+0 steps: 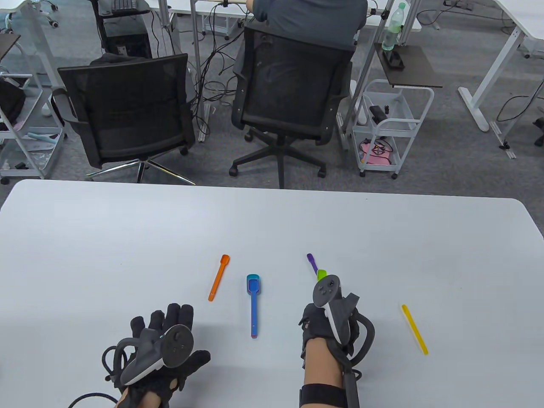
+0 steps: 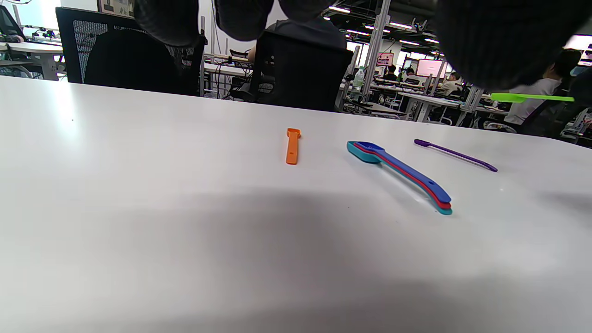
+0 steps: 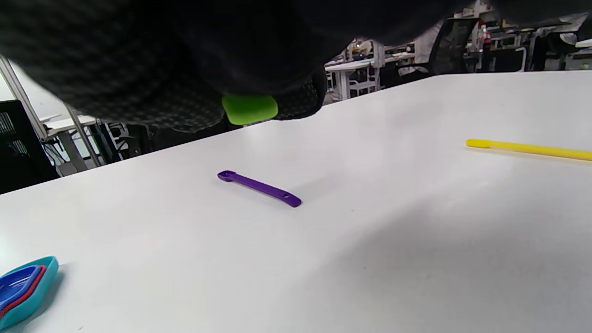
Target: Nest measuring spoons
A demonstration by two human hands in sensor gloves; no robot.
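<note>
- While the right hand (image 1: 325,316) grips the green spoon (image 3: 249,109) aloft, nesting is midway.
- Nested stack (image 1: 253,297), teal, red, blue: left of the grip; next, seat green inside.
- Yellow (image 1: 415,329) right; orange (image 1: 218,277) far left; purple (image 1: 311,261) just beyond.
- Left hand (image 1: 163,340): spread, holding nothing.

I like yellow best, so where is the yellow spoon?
In the table view the yellow spoon lies flat on the white table, far right, alone, to the right of the right hand.
</note>
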